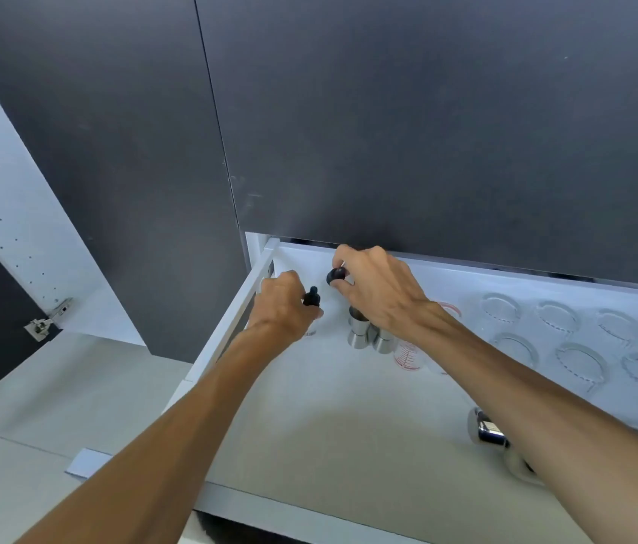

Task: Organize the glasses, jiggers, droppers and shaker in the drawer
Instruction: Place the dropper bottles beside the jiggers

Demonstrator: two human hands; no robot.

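Note:
A white drawer (231, 331) is pulled out below dark cabinet fronts. At its back left corner my left hand (282, 308) grips a dropper bottle with a black rubber bulb (312, 296). Beside it my right hand (376, 292) pinches the dark cap of a second dropper (336, 276). Two steel jiggers (368, 333) stand just under my right hand. A small measuring glass with red marks (407, 355) sits next to them. Several clear ribbed glasses (580, 363) stand in two rows at the right. A shiny steel shaker (486, 427) lies by my right forearm.
Dark cabinet doors (427, 131) rise directly behind the drawer. To the left, an open door with a metal hinge (46, 318) shows a white inner panel. The drawer's middle and front floor (329, 426) is bare grey.

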